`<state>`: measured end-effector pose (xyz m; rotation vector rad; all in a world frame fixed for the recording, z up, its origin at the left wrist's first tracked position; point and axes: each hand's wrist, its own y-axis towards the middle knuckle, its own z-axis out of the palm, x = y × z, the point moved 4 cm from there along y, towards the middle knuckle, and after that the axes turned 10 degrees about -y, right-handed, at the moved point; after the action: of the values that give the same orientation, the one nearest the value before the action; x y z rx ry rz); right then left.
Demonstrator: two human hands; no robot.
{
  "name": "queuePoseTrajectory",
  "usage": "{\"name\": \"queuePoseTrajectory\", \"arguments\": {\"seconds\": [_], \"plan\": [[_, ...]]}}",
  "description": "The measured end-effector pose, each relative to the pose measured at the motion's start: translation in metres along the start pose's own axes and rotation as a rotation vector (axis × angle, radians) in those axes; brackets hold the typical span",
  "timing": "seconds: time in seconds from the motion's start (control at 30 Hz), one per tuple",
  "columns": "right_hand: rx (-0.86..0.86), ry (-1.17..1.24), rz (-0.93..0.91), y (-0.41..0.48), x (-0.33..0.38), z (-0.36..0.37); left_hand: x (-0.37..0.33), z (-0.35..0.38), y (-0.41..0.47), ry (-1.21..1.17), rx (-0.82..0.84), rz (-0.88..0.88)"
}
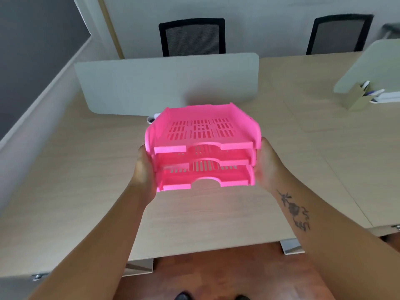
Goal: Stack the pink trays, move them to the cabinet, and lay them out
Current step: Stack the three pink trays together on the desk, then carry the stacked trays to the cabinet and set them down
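I have the pink trays (203, 146) stacked and lifted above the desk (65, 169); left hand (144, 169) and right hand (267, 165) clamp the stack's sides; next, carry it level to the cabinet, which is out of view.

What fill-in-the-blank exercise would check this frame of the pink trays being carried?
1. The stack of trays is made of ___ trays.
2. The left hand and right hand grip the stack on its two ___.
3. Behind the desk stand ___ black chairs.
4. The trays are coloured ___.

Missing words: three; sides; two; pink
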<state>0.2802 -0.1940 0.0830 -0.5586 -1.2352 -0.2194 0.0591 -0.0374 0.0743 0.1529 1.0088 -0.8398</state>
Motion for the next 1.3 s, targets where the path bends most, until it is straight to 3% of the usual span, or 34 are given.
{"name": "queuePoseTrajectory", "arguments": {"seconds": [0.17, 0.37, 0.67, 1.0, 1.3], "plan": [[0.013, -0.02, 0.11, -0.004, 0.007, 0.004, -0.01, 0.021, -0.01, 0.074, 0.006, -0.011], [-0.116, -0.238, 0.034, -0.01, 0.024, -0.008, 0.005, 0.039, -0.034, 0.066, -0.16, 0.055], [0.1, -0.295, -0.057, -0.032, 0.061, 0.002, -0.01, 0.054, -0.093, 0.087, -0.497, 0.257], [0.446, -0.319, -0.146, -0.08, 0.089, 0.145, -0.081, 0.024, -0.253, 0.068, -0.751, 0.568], [0.89, -0.355, -0.148, -0.22, 0.062, 0.34, -0.099, -0.019, -0.498, 0.042, -1.036, 0.834]]}}
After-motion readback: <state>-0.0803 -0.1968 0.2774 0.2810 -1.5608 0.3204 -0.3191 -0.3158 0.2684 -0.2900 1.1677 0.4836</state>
